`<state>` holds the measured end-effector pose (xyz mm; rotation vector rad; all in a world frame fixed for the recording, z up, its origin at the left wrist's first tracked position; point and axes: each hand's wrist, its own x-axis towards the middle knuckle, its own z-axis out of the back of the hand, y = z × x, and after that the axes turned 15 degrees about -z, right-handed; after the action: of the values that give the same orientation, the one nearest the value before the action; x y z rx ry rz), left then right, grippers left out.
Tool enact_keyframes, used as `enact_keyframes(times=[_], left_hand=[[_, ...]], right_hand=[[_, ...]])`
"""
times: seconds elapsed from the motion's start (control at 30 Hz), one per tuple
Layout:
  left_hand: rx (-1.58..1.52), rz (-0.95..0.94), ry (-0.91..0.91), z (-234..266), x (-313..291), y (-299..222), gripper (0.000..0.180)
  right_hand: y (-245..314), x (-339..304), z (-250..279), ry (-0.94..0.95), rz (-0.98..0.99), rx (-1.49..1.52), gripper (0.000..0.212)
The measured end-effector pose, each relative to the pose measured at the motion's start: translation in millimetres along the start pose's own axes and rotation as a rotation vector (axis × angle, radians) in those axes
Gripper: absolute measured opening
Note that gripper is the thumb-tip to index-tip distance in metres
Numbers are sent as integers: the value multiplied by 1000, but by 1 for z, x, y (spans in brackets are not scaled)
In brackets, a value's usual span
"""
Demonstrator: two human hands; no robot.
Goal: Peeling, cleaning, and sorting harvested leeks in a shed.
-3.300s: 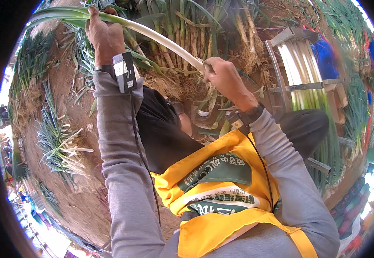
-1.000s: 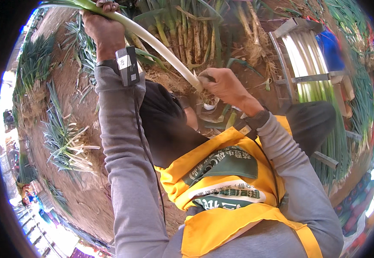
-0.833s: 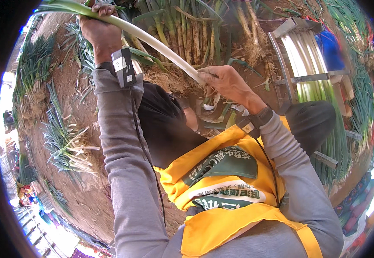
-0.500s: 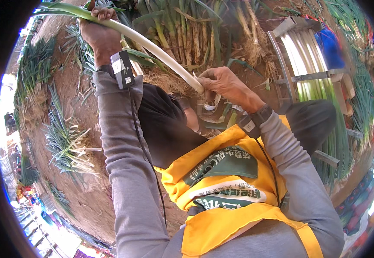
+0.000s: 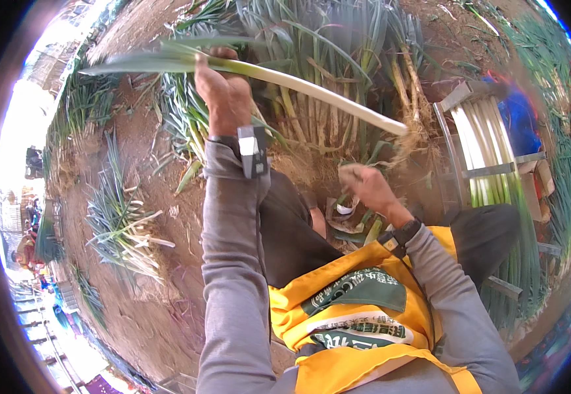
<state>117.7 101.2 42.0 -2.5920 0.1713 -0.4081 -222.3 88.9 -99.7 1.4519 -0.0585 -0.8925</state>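
Observation:
My left hand (image 5: 226,95) is closed round a long green onion (image 5: 318,93), gripping it where the white stem turns green. The leaves trail out to the left, and the peeled white root end slopes down to the right, in front of the standing bundle (image 5: 311,85) of unpeeled green onions. Apart from the stem, my right hand (image 5: 369,189) hangs lower down near my knees with its fingers curled together. Whether anything is pinched in them is hidden. Below that hand lie peelings and leaf scraps (image 5: 348,220) on the ground.
To the right, a metal and wood rack (image 5: 489,169) holds several cleaned green onions side by side. A loose pile of green onions (image 5: 131,230) lies on the dirt at the left. More bundles (image 5: 548,98) line the far right. A blue bag (image 5: 520,121) sits behind the rack.
My right hand has let go of the root end and dropped away from it. The green onion now extends farther right in view, still in my left hand. The whole view has shifted.

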Motion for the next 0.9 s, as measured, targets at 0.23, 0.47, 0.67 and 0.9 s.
enact_keyframes(times=[0.23,0.47,0.67,0.9], left_hand=[[11,430,10,-40,-99,50,17],[199,694,348,-63,-187,70,40],[366,764,491,-44,-145,54,33],[340,829,483,-50,-138,45,31]], right_hand=[[119,26,51,-114,434,611,61],[122,32,94,-297,520,561,41],[160,-108,266,-1016,493,-84,35],[148,-325,500,-1521,35,-1432,34]])
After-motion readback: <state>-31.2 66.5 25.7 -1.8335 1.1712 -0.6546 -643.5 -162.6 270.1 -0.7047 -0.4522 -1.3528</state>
